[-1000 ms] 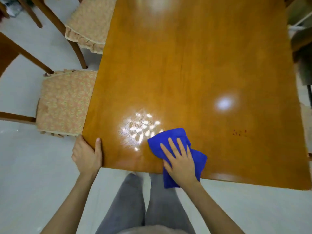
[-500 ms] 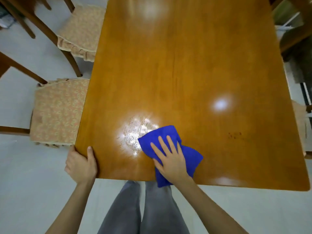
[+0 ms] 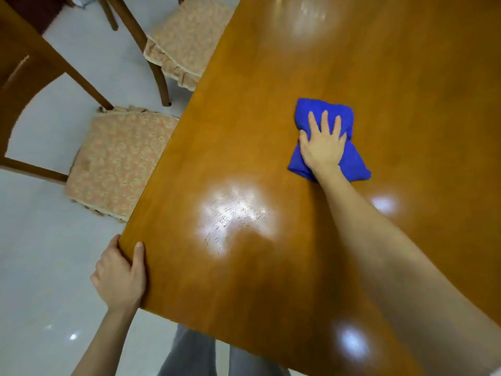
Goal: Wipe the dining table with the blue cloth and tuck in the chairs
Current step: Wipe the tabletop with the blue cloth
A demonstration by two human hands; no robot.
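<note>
Right grip [image 3: 322, 142] lies flat on the blue cloth [image 3: 340, 112], fingers [image 3: 324, 122] straight and slightly spread, palm pressing down with nothing pinched or curled round. That cloth is a vivid royal blue, soft and plush like microfibre, bunched into a loose, thick wad with rounded folds. One lobe bulges beyond the fingertips and another spreads out on both sides of the wrist. It sits on the tabletop [image 3: 406, 77] well in from the left edge, towards the middle of the board and far from the near corner. Left grip [image 3: 119, 278] clasps that near left corner, thumb [image 3: 138, 256] laid on top of the wood and the other fingers wrapped round the edge. The tabletop is glossy, honey-brown wood with fine grain, and a bright glare patch [image 3: 235, 215] between the two arms shows thin streaks and scratches in the finish; smaller round glints lie close to the near edge and by the right forearm. Along the left side stand two wooden chairs, the near chair [image 3: 116, 161] and the far chair [image 3: 181, 47], each with a beige and pink floral seat cushion trimmed with a frill. Both seats meet the tabletop's edge in this view, and I cannot tell how far either reaches beneath it. Pale, shiny floor [image 3: 40, 253] lies under them, and grey trousers [image 3: 189, 356] show below the near edge.
</note>
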